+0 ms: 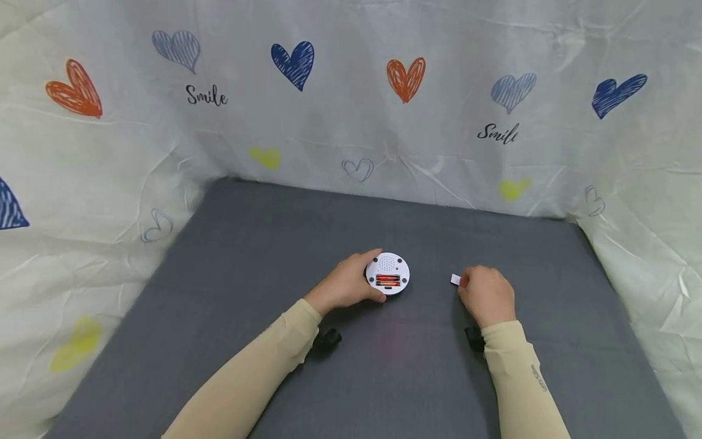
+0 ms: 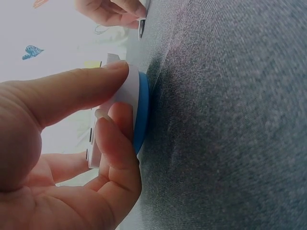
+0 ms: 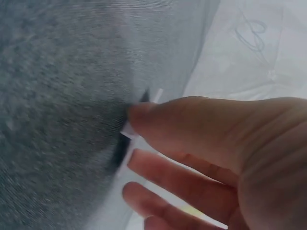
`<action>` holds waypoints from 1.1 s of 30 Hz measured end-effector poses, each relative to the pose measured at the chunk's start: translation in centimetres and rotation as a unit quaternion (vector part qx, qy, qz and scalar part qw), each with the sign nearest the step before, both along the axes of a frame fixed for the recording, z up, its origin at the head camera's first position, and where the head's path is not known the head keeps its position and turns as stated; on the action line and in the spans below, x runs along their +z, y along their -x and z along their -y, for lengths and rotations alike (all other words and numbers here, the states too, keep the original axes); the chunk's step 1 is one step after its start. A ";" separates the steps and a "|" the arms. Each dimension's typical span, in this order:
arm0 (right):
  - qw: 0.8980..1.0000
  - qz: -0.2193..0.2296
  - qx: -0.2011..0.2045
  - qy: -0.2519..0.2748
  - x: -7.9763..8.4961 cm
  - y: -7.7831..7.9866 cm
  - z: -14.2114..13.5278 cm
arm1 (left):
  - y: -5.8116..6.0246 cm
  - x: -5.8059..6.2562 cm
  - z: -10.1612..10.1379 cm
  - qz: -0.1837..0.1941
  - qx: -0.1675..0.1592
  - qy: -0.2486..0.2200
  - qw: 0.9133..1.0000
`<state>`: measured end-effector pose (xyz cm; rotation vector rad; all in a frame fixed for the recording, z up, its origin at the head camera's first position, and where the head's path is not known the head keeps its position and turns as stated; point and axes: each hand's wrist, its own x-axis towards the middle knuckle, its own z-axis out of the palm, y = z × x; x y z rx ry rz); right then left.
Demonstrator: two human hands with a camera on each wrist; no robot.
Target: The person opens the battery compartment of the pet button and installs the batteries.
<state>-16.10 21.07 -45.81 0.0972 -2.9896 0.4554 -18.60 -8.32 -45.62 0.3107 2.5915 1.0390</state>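
Observation:
My left hand (image 1: 347, 281) grips a round white battery-powered device (image 1: 387, 266) by its left edge, thumb and fingers spread around the rim. Its underside faces up, showing a patch of speaker holes, small dark feet and an uncovered compartment with two red batteries (image 1: 388, 280). In the left wrist view a blue band (image 2: 142, 105) runs along the device's lower side, close over the cloth. To the right, my right hand (image 1: 488, 295) pinches a small white battery cover (image 1: 455, 279) between thumb and finger, low over the table. The thumb hides much of the cover in the right wrist view.
Dark grey cloth (image 1: 395, 378) covers the table. A white curtain (image 1: 351, 122) printed with hearts and words hangs along the back and both sides. Black wrist-worn pieces (image 1: 327, 339) show under the beige sleeves (image 1: 247, 372).

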 end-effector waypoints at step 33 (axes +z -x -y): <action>0.960 -0.148 0.238 0.007 0.9 -1.6 8.0 | 0.3 -0.2 0.0 -0.005 0.000 0.013 1.000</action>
